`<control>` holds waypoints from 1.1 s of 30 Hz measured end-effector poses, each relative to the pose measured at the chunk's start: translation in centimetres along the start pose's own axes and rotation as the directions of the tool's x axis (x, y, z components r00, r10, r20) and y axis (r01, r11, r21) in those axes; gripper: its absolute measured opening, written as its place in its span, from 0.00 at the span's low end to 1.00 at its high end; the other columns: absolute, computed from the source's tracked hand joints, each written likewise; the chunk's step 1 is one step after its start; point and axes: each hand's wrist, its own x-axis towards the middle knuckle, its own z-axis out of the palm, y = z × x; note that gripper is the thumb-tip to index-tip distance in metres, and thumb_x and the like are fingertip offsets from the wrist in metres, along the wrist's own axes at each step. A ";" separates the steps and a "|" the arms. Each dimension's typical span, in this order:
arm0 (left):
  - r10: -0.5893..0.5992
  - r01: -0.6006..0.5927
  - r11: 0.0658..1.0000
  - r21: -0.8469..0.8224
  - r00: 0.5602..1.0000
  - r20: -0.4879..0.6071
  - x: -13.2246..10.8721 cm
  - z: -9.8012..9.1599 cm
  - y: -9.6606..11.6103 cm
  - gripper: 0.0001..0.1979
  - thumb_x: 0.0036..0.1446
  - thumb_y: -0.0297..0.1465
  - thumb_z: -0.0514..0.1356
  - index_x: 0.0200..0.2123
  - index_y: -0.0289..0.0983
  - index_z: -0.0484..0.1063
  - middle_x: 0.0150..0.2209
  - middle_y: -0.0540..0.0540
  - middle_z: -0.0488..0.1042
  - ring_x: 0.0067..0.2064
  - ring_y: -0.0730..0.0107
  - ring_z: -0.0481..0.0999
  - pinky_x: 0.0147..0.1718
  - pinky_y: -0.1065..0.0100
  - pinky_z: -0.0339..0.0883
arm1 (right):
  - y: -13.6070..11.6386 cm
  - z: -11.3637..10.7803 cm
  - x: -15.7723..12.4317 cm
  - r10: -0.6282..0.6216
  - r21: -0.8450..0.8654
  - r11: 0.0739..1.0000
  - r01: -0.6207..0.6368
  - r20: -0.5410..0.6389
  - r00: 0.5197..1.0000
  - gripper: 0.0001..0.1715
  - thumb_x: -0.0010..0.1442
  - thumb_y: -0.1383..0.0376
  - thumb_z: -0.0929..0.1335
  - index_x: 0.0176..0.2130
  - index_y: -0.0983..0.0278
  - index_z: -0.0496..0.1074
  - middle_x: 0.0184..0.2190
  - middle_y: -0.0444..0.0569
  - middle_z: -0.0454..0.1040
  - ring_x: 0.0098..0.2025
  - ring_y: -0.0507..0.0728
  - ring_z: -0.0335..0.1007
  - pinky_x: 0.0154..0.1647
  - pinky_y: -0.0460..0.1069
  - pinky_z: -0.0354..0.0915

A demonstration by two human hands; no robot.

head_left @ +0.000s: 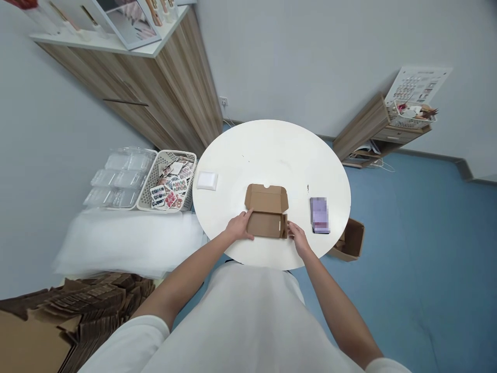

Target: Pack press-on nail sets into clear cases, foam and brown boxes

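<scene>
A small brown cardboard box (pixel 265 224) lies on the round white table (pixel 272 150), its lid flap raised open on the far side. My left hand (pixel 239 226) grips the box's left end, with the thumb along the near corner and fingers at the far one. At the right end, my right hand (pixel 296 235) has its fingers on the side flap, which stands slightly out from the box. The fingertips of that hand are partly hidden by the flap.
A phone (pixel 320 215) lies on the table's right side, a white packet (pixel 207 180) on its left. Baskets with cards (pixel 171 189) and clear packs stand at the left, above flattened cardboard (pixel 89 316). An open carton (pixel 352 241) is on the floor, right.
</scene>
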 end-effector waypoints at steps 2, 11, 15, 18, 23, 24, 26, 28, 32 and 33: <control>-0.007 0.007 1.000 -0.014 1.000 -0.003 0.0 0.2 0.1 0.57 0.28 0.43 0.68 0.59 0.45 0.37 0.50 0.40 0.60 0.47 0.51 0.67 0.38 0.64 0.61 | -0.1 0.3 0.2 -0.025 -0.040 0.999 0.025 0.011 1.000 0.30 0.54 0.50 0.56 0.50 0.63 0.64 0.42 0.50 0.71 0.38 0.54 0.68 0.37 0.49 0.64; 0.003 -0.003 0.999 -0.045 1.000 0.003 0.0 0.6 0.4 0.58 0.28 0.43 0.68 0.59 0.45 0.37 0.50 0.41 0.60 0.48 0.51 0.66 0.39 0.64 0.60 | -1.2 1.5 1.5 0.001 -0.514 0.857 -0.037 -0.070 0.998 0.23 0.50 0.56 0.63 0.45 0.62 0.64 0.33 0.46 0.72 0.34 0.54 0.68 0.32 0.47 0.60; 0.011 -0.011 0.998 -0.068 1.000 0.001 -0.1 0.8 0.4 0.58 0.28 0.43 0.68 0.59 0.46 0.37 0.50 0.41 0.59 0.48 0.52 0.66 0.39 0.64 0.60 | -1.4 1.6 1.9 0.019 -0.622 0.780 -0.064 -0.078 0.997 0.18 0.51 0.60 0.62 0.43 0.61 0.64 0.30 0.45 0.72 0.33 0.55 0.68 0.29 0.46 0.59; -0.004 0.005 0.996 -0.084 1.000 0.015 -0.1 0.8 0.5 0.57 0.28 0.42 0.68 0.59 0.46 0.38 0.50 0.42 0.59 0.48 0.52 0.66 0.40 0.64 0.60 | -1.4 1.8 2.0 0.006 -0.687 0.724 -0.067 -0.091 0.996 0.15 0.51 0.63 0.62 0.41 0.61 0.64 0.31 0.45 0.72 0.33 0.55 0.68 0.29 0.46 0.58; 0.007 -0.007 0.996 -0.094 1.000 0.007 -0.1 0.9 0.4 0.57 0.28 0.42 0.68 0.59 0.47 0.37 0.50 0.42 0.58 0.48 0.52 0.66 0.40 0.64 0.61 | -1.5 2.2 2.0 -0.011 -0.747 0.661 -0.073 -0.106 0.994 0.13 0.51 0.65 0.61 0.39 0.61 0.64 0.32 0.48 0.72 0.34 0.57 0.69 0.28 0.47 0.58; 0.016 -0.016 0.995 -0.094 1.000 0.002 0.0 1.0 0.4 0.57 0.28 0.42 0.68 0.59 0.47 0.37 0.50 0.42 0.59 0.48 0.52 0.66 0.39 0.65 0.61 | -1.5 2.2 2.0 -0.015 -0.752 0.655 -0.072 -0.109 0.994 0.12 0.51 0.65 0.61 0.39 0.61 0.64 0.32 0.48 0.72 0.34 0.57 0.69 0.28 0.47 0.58; 0.036 -0.037 0.995 -0.092 0.999 -0.011 0.1 1.1 0.2 0.58 0.28 0.43 0.68 0.59 0.47 0.36 0.49 0.42 0.59 0.47 0.53 0.66 0.38 0.65 0.61 | -1.5 2.3 2.0 -0.020 -0.757 0.649 -0.073 -0.113 0.993 0.12 0.52 0.65 0.60 0.39 0.61 0.64 0.32 0.48 0.72 0.34 0.57 0.68 0.27 0.47 0.58; 0.053 -0.055 0.994 -0.092 0.998 -0.025 0.1 1.3 0.1 0.58 0.28 0.43 0.68 0.59 0.46 0.35 0.49 0.42 0.59 0.47 0.53 0.66 0.38 0.65 0.61 | -1.5 2.3 1.9 -0.015 -0.759 0.645 -0.084 -0.122 0.992 0.13 0.52 0.65 0.60 0.40 0.61 0.64 0.33 0.49 0.72 0.34 0.58 0.68 0.27 0.47 0.57; 0.076 -0.078 0.993 -0.091 0.997 -0.028 0.1 1.5 -0.1 0.58 0.29 0.44 0.67 0.60 0.45 0.35 0.48 0.42 0.59 0.47 0.53 0.66 0.39 0.65 0.61 | -1.4 2.3 1.8 -0.006 -0.762 0.640 -0.099 -0.134 0.991 0.15 0.52 0.62 0.60 0.42 0.61 0.63 0.33 0.48 0.72 0.35 0.58 0.69 0.26 0.48 0.57; 0.074 -0.076 0.993 -0.088 0.997 -0.025 0.1 1.5 0.0 0.58 0.30 0.44 0.67 0.60 0.45 0.35 0.48 0.42 0.59 0.47 0.53 0.66 0.39 0.65 0.61 | -1.4 2.3 1.8 -0.006 -0.763 0.638 -0.098 -0.133 0.991 0.15 0.53 0.61 0.60 0.42 0.61 0.63 0.33 0.48 0.72 0.35 0.58 0.69 0.26 0.48 0.58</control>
